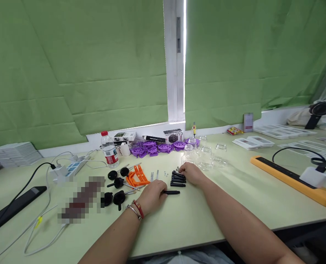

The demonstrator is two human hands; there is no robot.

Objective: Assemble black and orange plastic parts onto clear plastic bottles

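My left hand (152, 195) rests low over the table, its fingers curled round the left end of a black rod (173, 192). My right hand (191, 173) is at the right ends of several black rods (178, 179) lying side by side, its fingertips bent down at small parts; what is between them is too small to tell. Tiny metal nuts (166, 173) lie between the hands. Thin silver rods (157, 175) stand out just beyond my left hand. Orange brackets (137, 176) and black round knobs with metal shafts (119, 197) lie to its left.
Purple plastic parts (151, 148) and clear cups (206, 157) line the back. A red-capped bottle (110, 152) stands back left. Cables and a power strip (76, 167) lie left; an orange power bar (289, 178) lies right, near white cards (252, 143).
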